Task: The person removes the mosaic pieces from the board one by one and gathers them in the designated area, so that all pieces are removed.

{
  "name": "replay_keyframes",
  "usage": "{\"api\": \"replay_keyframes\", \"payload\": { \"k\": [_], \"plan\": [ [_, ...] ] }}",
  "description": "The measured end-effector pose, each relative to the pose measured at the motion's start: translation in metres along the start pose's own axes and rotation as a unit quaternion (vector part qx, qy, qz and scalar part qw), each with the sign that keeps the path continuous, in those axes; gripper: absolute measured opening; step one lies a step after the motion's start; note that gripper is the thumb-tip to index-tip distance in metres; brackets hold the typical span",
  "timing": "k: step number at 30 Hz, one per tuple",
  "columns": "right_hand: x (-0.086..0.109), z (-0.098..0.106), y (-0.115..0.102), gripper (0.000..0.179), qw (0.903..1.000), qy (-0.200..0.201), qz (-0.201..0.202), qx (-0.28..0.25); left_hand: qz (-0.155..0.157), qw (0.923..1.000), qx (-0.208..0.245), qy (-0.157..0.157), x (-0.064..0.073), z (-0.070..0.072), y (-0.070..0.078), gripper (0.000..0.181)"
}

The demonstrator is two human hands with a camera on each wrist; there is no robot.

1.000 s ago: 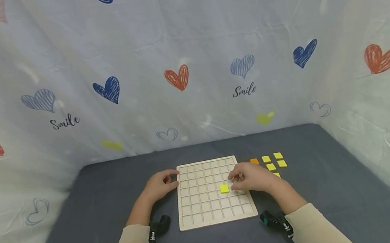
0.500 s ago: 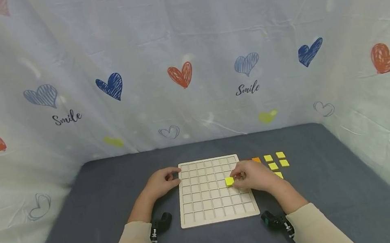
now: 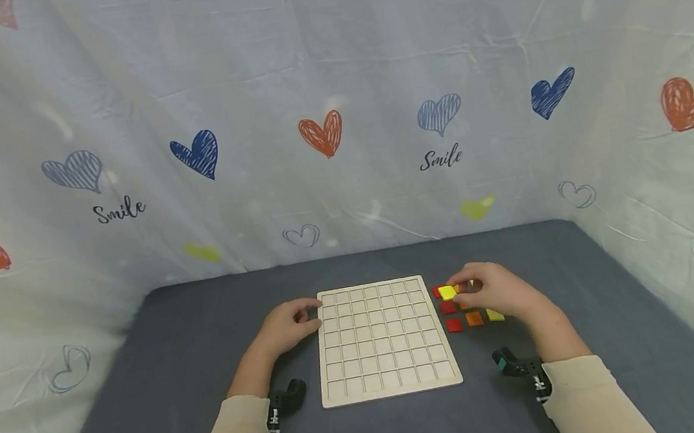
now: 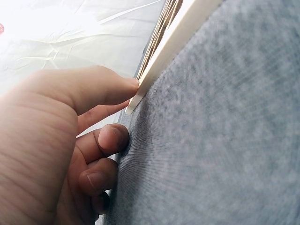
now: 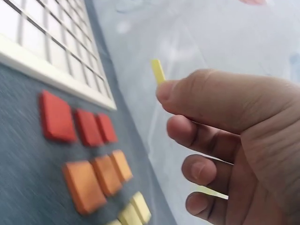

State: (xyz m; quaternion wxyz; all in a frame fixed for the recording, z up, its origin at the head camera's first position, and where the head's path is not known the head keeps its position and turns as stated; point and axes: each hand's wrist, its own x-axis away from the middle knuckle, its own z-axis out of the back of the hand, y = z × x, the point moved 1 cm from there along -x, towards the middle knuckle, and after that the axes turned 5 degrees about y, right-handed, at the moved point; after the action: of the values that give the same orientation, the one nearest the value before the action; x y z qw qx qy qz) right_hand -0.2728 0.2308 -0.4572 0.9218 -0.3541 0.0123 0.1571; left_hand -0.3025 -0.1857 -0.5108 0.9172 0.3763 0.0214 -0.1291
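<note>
A pale wooden grid board (image 3: 391, 393) lies flat in the head view. My left hand (image 3: 287, 324) rests at its upper left edge, thumb and index finger touching the edge; the left wrist view shows the thumb tip against the board's side (image 4: 165, 50) and the other fingers bent above the cloth. My right hand (image 3: 493, 288) pinches a yellow square tile (image 3: 447, 293) between thumb and index finger, raised above loose tiles right of the board. Seen from the right wrist, only the end of that yellow tile (image 5: 157, 70) shows past the thumb.
Beside the board's right edge lie red tiles (image 5: 57, 116), orange tiles (image 5: 84, 186) and yellow tiles (image 5: 140, 207) in rows, partly hidden by the right hand in the head view. Dark grey cloth (image 3: 226, 298) covers the table; a heart-printed curtain (image 3: 377, 198) hangs behind.
My right hand has carried the yellow tile rightward, from over the board to above the loose tiles, uncovering red and orange ones. The left hand keeps its place at the board.
</note>
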Motion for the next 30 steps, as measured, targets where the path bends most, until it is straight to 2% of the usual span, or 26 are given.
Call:
{"api": "replay_keyframes", "payload": {
  "k": [5, 11, 19, 24, 30],
  "plan": [
    [0.007, 0.015, 0.019, 0.029, 0.9998, 0.000, -0.015, -0.015, -0.003, 1.0000, -0.002, 0.000, 0.001, 0.002, -0.001, 0.037],
    [0.016, 0.024, 0.043, 0.035, 0.9981, -0.001, -0.061, -0.010, -0.009, 0.9999, -0.006, 0.004, 0.003, 0.004, -0.003, 0.036],
    [0.032, 0.041, 0.066, 0.039, 0.9951, -0.026, -0.095, 0.001, 0.000, 1.0000, 0.003, -0.004, 0.003, 0.004, -0.004, 0.037],
    [0.035, 0.046, 0.079, 0.040, 0.9911, -0.039, -0.125, 0.027, 0.006, 1.0000, 0.004, -0.002, 0.007, 0.007, -0.004, 0.037],
    [0.033, 0.045, 0.086, 0.033, 0.9879, -0.060, -0.142, 0.017, 0.011, 0.9999, 0.004, 0.003, 0.011, 0.009, -0.006, 0.037]
  ]
}}
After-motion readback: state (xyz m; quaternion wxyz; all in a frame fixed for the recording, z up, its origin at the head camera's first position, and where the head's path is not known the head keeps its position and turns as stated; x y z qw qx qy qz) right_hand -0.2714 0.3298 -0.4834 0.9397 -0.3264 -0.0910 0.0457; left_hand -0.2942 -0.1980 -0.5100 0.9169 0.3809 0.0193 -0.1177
